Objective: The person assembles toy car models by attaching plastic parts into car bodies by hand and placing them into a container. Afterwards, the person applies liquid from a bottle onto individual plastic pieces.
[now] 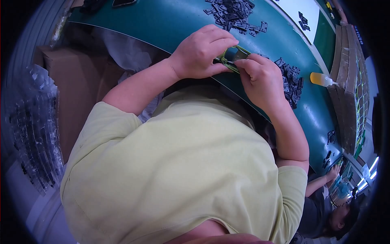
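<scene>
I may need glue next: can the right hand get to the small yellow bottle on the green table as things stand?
Probably yes. The yellow bottle lies on the green table to the right of the right hand, with only a pile of small black parts between. But that hand is pinching the green-rimmed frame, so it is not free.

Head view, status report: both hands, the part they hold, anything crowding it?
Left hand and right hand both grip the small green-rimmed rectangular frame. Held above green table. Black plastic parts pile beside right hand.

brown cardboard box (pixel 77 93) left, clear plastic bags (pixel 32 122)
</scene>
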Available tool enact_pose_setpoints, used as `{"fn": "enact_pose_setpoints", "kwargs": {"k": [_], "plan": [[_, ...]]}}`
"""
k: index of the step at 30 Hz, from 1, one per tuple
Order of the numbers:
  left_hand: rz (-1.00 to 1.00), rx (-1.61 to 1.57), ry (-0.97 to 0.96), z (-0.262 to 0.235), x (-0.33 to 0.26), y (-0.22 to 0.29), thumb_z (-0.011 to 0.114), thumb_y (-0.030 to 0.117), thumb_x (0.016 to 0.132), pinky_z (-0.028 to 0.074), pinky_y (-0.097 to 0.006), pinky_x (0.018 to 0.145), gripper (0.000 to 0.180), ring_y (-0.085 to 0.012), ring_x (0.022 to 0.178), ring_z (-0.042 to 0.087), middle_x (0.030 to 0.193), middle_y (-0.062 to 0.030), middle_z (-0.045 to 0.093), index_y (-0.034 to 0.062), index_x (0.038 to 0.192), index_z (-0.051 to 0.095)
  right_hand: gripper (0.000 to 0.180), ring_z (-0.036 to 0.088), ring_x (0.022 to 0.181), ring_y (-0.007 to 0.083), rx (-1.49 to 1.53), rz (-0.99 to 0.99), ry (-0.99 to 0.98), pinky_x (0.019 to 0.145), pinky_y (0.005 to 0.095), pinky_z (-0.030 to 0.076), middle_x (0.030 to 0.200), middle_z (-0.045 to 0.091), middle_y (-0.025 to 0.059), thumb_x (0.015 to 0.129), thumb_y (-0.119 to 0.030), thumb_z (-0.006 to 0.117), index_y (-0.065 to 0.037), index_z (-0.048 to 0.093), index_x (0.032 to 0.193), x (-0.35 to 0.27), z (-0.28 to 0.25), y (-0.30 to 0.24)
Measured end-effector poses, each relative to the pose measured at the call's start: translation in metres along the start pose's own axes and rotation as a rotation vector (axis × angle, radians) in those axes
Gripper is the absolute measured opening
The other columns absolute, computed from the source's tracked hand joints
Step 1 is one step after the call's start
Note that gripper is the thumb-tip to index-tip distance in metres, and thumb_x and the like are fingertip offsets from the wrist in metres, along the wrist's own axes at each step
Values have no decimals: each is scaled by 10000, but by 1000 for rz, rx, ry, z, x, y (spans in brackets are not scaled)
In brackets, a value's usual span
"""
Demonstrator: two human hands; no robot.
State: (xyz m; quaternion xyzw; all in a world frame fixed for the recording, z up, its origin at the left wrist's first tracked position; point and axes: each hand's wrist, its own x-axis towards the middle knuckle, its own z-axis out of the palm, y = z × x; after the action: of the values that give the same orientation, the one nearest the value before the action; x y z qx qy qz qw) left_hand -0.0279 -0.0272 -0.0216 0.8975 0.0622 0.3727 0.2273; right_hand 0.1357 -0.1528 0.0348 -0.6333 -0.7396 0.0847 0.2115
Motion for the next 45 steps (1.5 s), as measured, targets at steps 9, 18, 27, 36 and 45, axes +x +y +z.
{"fn": "enact_pose_setpoints", "kwargs": {"k": [9,18,27,36,45], "plan": [[1,3,5,0,1,-1,838,169,587,490,-378,835,592,-278,955,596,1093,-89,625,47,1120,611,126,629,754,311,195,122,2,686,392,510,808,643,102,771,-10,645,-49,689,883,-2,0,0],[3,3,7,1,0,-1,837,183,599,492,-376,824,583,-280,946,596,1086,-92,625,44,1120,612,137,635,786,320,154,143,39,721,404,507,804,660,118,760,5,636,-50,690,873,-1,3,-4],[-16,-16,23,2,1,0,827,189,623,472,-387,850,525,-290,969,591,1112,-94,621,56,1085,616,179,634,806,325,162,121,-19,713,411,500,832,666,114,784,32,601,-56,610,940,1,-1,-4],[-72,-9,-80,1,2,9,790,155,648,389,-408,927,185,-256,1074,546,1180,-40,614,101,729,633,159,618,829,318,414,204,-83,726,396,498,881,648,109,793,-14,637,-31,589,943,3,-8,-1],[-71,93,-149,-3,16,20,747,74,660,393,-410,913,102,-249,1038,552,1171,-35,620,85,703,655,127,549,844,271,-58,-195,-39,729,367,490,832,570,71,733,-86,705,-44,624,822,2,3,19]]}}
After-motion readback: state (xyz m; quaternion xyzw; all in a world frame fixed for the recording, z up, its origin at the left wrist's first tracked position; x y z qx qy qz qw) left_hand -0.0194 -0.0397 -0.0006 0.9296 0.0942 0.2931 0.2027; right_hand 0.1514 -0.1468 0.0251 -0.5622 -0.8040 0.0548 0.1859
